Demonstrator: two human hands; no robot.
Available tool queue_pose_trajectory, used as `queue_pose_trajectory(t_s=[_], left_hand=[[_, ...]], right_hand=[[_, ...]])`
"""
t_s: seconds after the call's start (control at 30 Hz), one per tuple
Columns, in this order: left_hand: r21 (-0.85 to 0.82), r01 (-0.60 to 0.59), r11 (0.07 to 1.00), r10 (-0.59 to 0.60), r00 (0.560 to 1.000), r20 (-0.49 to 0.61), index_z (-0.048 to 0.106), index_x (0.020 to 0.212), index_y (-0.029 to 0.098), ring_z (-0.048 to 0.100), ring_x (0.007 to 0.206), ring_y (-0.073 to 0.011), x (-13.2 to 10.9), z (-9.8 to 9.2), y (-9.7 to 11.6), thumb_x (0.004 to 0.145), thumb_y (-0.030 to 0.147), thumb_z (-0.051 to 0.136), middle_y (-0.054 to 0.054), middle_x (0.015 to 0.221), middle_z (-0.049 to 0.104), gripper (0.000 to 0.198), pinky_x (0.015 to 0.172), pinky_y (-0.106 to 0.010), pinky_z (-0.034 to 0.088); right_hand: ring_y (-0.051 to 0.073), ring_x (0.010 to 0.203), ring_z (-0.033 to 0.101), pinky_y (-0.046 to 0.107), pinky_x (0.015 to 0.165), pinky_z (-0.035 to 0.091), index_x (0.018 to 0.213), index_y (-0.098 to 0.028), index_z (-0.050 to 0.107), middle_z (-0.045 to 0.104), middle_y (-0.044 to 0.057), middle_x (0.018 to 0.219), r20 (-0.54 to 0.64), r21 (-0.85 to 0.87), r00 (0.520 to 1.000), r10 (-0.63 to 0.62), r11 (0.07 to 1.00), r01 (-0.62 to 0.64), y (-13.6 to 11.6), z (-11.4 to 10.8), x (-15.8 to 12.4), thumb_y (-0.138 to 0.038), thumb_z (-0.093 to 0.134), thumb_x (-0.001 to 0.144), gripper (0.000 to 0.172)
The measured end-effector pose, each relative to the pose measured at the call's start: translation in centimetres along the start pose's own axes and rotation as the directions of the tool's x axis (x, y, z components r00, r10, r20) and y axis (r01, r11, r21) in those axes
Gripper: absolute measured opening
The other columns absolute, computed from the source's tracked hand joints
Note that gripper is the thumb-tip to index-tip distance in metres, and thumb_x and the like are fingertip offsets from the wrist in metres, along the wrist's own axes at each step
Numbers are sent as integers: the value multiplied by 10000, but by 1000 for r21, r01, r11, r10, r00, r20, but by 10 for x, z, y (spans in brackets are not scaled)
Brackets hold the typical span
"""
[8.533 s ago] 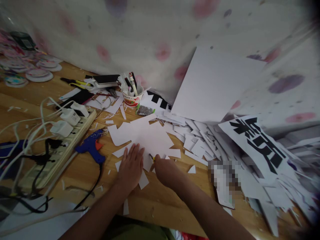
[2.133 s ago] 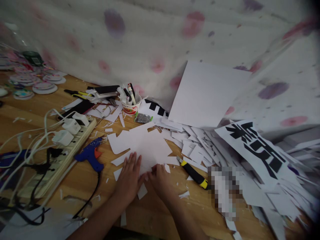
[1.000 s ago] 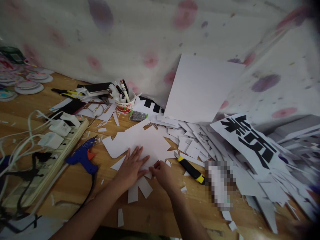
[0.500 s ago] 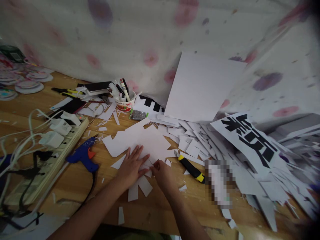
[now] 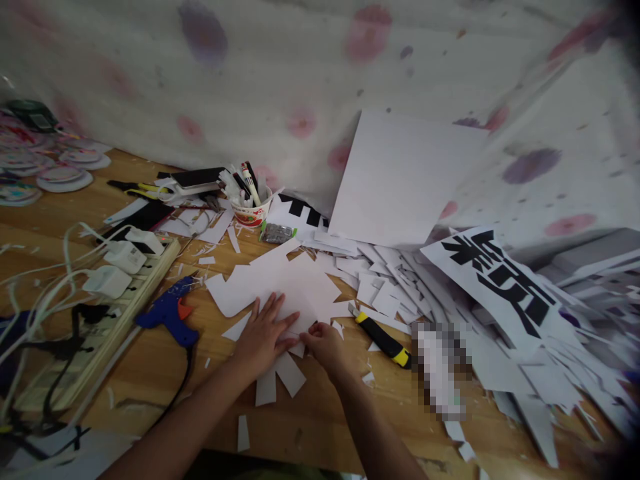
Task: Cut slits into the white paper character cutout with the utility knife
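Note:
A jagged white paper cut-out (image 5: 280,283) lies on the wooden table (image 5: 150,360). My left hand (image 5: 263,333) rests flat on its near edge, fingers spread. Beside it my right hand (image 5: 325,343) has its fingers curled, pinching at the paper's edge; what it pinches is too small to name. A yellow-and-black utility knife (image 5: 384,340) lies on the table just right of my right hand, untouched. Loose white offcuts (image 5: 280,379) lie under and in front of both hands.
A blue glue gun (image 5: 170,313) and a power strip (image 5: 100,313) with chargers and cables lie at left. A cup of pens (image 5: 251,200) stands near the wall. A white sheet (image 5: 405,177) leans on the wall above piled scraps and a black-lettered print (image 5: 500,273).
The knife that my right hand held 8.5 s ago now lies on the table. Both hands have stayed on the cut-out's near edge, and offcuts have appeared in front of them.

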State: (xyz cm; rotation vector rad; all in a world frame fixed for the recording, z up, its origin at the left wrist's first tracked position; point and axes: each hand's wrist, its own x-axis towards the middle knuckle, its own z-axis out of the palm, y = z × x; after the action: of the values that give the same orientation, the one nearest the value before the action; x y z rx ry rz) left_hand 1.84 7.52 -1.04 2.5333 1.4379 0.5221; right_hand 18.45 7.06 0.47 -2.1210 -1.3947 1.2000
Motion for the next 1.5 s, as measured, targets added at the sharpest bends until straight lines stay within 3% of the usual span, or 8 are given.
queue_pose_trajectory(t_s=[0.3,0.57,0.73,1.07,1.5], left_hand=[[-10,21,1000,-20,1000,23,486,1233,319,246,1315,-308,1,0,1,795,487,497,-114,1423,321,469,1026,-570,192],[-11,50,999,-49,998,29,490,1224,335,239,1320,-297,2,-2,4,786,450,536,-82,1437,304,455,1031,-564,190],[-12,63,998,-63,998,32,497,1218,334,236,1321,-301,3,-1,5,774,445,555,-78,1436,308,461,1033,-564,187],[-63,15,998,-13,999,37,476,1241,310,203,1333,-284,1,-3,-1,789,457,530,-100,1437,301,479,1041,-557,178],[-84,28,996,-22,997,79,506,1212,332,189,1337,-285,2,-5,-1,785,454,539,-85,1447,284,445,1053,-545,155]], right_hand=[[111,358,482,195,377,321,749,-186,509,513,-63,393,48,38,998,37,998,-39,-2,3,-3,-235,503,681,85],[124,403,548,197,415,377,818,-174,510,585,-29,459,46,44,998,32,998,-34,-2,9,-4,-208,479,713,115],[112,385,528,193,417,355,838,-177,504,562,-51,441,69,16,998,14,1000,-16,-5,2,-9,-187,480,721,120],[88,332,468,180,370,311,720,-207,449,494,-93,391,217,58,976,-16,998,3,-9,-15,-16,-179,513,705,72],[101,312,473,186,340,339,691,-205,430,498,-80,359,208,120,976,65,989,-91,-16,-6,-15,-105,441,660,105]])
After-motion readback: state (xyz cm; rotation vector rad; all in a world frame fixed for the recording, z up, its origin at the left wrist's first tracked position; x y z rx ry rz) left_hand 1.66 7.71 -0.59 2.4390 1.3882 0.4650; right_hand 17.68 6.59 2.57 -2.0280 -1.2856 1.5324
